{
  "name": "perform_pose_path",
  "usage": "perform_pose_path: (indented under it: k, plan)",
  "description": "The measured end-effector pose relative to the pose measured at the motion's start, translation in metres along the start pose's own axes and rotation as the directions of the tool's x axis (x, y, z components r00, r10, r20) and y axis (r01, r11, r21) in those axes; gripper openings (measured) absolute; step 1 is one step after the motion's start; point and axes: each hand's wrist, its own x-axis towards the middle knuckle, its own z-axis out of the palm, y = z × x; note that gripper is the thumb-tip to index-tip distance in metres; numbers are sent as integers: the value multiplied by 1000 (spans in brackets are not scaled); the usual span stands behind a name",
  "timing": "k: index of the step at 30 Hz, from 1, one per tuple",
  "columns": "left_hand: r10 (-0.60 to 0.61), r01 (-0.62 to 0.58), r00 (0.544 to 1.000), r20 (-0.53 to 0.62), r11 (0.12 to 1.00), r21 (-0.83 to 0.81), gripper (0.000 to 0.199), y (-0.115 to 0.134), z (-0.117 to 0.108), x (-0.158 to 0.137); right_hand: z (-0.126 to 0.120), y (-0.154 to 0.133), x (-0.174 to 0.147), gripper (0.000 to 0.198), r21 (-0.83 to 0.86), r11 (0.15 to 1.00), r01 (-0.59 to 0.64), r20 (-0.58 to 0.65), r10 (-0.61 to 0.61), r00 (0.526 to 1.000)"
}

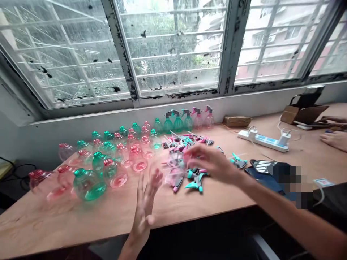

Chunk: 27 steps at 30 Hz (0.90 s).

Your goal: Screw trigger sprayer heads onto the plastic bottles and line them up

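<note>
My left hand point(145, 202) is raised over the front of the table, fingers stretched and apart, holding nothing. Blurred by motion, my right hand point(210, 162) reaches in from the right. Its curled fingertips are at one end of a see-through pink bottle point(173, 171), which is smeared and tilted between my two hands. Behind and below it lies a pile of loose spray heads point(184, 142) in pink, teal and grey, some with thin tubes. A few teal spray heads point(195, 182) rest nearer the front edge.
Pink and green bottles without heads, such as a green one point(88, 184), crowd the left side. Several finished spray bottles point(177, 121) line the wall. On the right are a power strip point(264, 140), dark phones point(267, 168), a brown package point(237, 121) and another person's hand point(334, 139).
</note>
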Motion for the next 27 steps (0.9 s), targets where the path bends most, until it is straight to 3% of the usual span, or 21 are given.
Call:
perform_pose_path:
  k: [2, 4, 7, 10, 12, 14, 16, 18, 22, 27]
  plan:
    - [-57, 60, 998, 41, 994, -87, 105, -4, 7, -2, 18, -3, -44, 21, -37, 997, 61, -39, -62, 997]
    - [-177, 178, 984, 22, 982, -60, 92, -5, 13, -3, 31, -1, -68, 23, 61, 996, 65, -47, -62, 997]
    - [-316, 316, 948, -24, 948, 25, 88, -1, 19, -2, 39, 8, -84, 24, 141, 990, 13, -71, -3, 997]
    - [-316, 318, 947, -51, 947, 33, 91, 2, 20, -1, 36, 32, -92, 40, 127, 990, -58, -122, 74, 990]
    - [-296, 296, 955, -34, 955, -5, 90, 2, 19, 0, 29, 55, -99, 44, -86, 984, -154, -233, 131, 964]
    - [-294, 294, 956, -13, 955, -37, 86, 2, 19, 0, 22, 79, -106, 44, -438, 862, -256, -313, 121, 942]
    - [-296, 294, 955, -20, 954, -55, 81, 1, 20, 1, 17, 98, -111, 43, -631, 722, -284, -284, 125, 951]
    - [-295, 292, 955, -41, 954, -66, 78, 0, 21, 2, 16, 109, -115, 47, -680, 680, -275, -250, 137, 958]
    - [-311, 306, 949, -57, 949, -78, 74, -1, 20, 4, 17, 116, -116, 41, -693, 679, -243, -234, 108, 966]
    - [-340, 336, 938, -67, 939, -70, 82, -4, 17, 4, 13, 118, -115, 36, -660, 709, -249, -339, 16, 941]
